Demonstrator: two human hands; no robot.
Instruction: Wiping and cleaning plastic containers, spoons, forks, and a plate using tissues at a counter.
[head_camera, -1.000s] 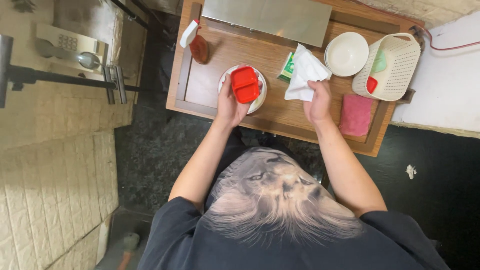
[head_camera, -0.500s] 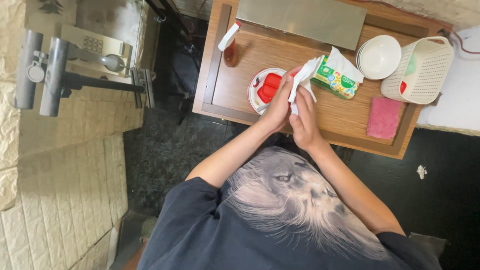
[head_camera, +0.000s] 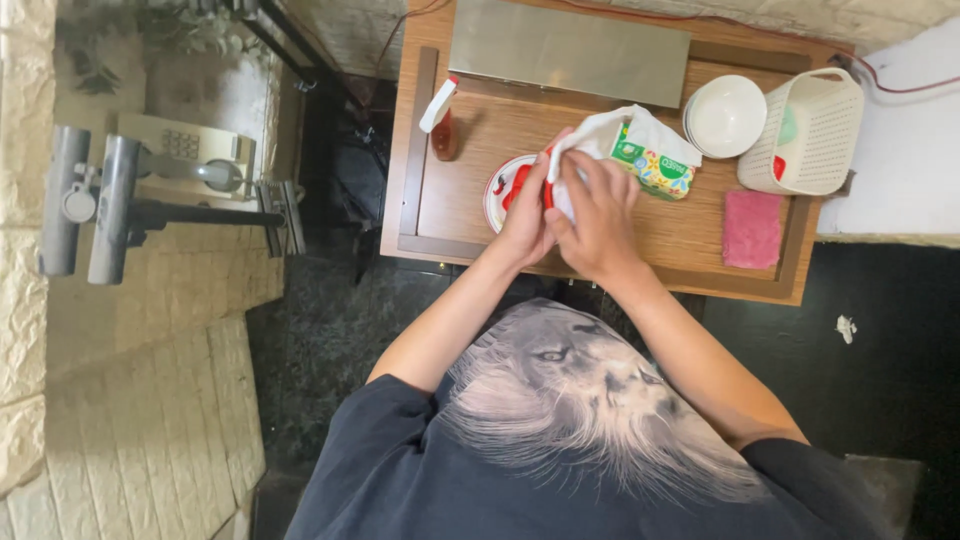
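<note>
My two hands meet over the front of a wooden table. My left hand grips a white plate with a red rim, tilted up off the table, with a red object on it. My right hand presses a white tissue against the plate's right side. The tissue bunches up above my fingers. Much of the plate is hidden behind both hands. A colourful green tissue pack lies just right of the tissue.
A spray bottle with a white head stands left of the plate. A stack of white bowls, a white basket and a pink cloth sit at the right. A grey metal sheet lies at the back.
My right hand has brought the tissue from the right onto the plate. Both hands are now closed together over the plate, which has tilted up.
</note>
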